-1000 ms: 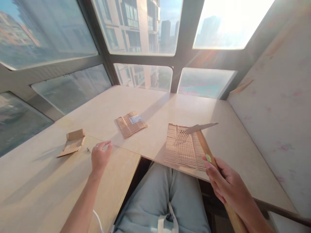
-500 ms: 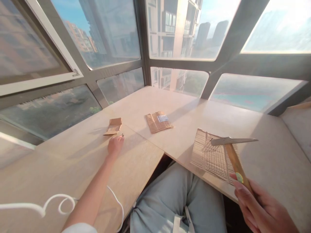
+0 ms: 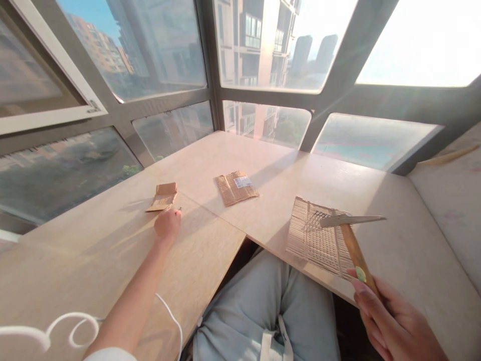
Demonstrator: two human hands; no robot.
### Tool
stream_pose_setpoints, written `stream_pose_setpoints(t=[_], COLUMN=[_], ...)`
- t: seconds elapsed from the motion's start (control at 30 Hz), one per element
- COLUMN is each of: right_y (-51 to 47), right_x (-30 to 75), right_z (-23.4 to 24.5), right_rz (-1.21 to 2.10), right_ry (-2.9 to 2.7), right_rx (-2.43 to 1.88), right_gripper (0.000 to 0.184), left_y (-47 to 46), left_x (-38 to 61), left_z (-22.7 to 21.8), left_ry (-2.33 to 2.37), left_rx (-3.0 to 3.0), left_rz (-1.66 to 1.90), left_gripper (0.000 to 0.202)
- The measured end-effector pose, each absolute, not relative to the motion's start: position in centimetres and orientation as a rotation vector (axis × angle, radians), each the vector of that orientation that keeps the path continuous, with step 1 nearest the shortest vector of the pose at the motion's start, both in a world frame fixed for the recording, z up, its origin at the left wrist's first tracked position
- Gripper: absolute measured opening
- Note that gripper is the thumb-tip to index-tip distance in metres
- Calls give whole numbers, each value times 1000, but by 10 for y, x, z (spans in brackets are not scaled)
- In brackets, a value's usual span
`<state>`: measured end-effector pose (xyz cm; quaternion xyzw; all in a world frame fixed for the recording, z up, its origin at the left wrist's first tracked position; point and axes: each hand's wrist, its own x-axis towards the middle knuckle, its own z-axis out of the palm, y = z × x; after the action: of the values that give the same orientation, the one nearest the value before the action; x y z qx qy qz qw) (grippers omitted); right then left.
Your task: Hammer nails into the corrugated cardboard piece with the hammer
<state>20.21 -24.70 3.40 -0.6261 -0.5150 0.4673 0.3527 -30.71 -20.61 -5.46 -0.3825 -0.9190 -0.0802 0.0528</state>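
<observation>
My right hand [image 3: 391,313] is wrapped round the wooden handle of a hammer [image 3: 355,245], whose long metal head is level above a ridged cardboard piece [image 3: 319,245]. Several thin dark nails [image 3: 322,215] lie or stick in a row on that cardboard, partly behind the hammer head. At the left, my left hand [image 3: 167,225] is closed in a pinch over the table. A small dark nail [image 3: 181,209] pokes out from its fingertips, most of it hidden. Just beyond that hand stands a small folded cardboard piece [image 3: 163,197].
A flat cardboard piece with a white label [image 3: 236,188] lies in the middle of the pale table [image 3: 248,150]. A white coiled cable [image 3: 71,326] runs by my left forearm. Windows border the table's far edges, and a gap opens over my lap.
The view has turned slightly to the right, so everything sits further left. Both hands keep their grips, and the hammer stays over the cardboard.
</observation>
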Motion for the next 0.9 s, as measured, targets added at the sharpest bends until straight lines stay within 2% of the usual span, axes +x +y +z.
stream_pose_setpoints(t=[0.13, 0.27, 0.4, 0.53, 0.7, 0.9], right_y=[-249, -248, -248, -248, -246, -241], right_x=[199, 200, 202, 205, 211, 221], right_z=[35, 32, 29, 26, 18, 11], right_rz=[1251, 1260, 1266, 1281, 1248, 1252], right_ry=[-1217, -1162, -1118, -1057, -1023, -982], right_rx=[-1616, -1588, -1601, -1595, -1632, -1657], right_gripper=[69, 68, 69, 71, 68, 71], left_y=[-206, -194, -170, -143, -105, -52], left_x=[-299, -274, -219, -148, -71, -18], left_z=[-51, -43, -24, 3, 18, 1], left_ry=[-2747, -2660, -2624, -2536, -2366, -1968], left_rx=[-1075, -1176, -1375, -1729, -2342, -2818], left_rz=[-553, -1155, -1876, -2227, -2295, -1925], left_gripper=[36, 31, 47, 45, 43, 25])
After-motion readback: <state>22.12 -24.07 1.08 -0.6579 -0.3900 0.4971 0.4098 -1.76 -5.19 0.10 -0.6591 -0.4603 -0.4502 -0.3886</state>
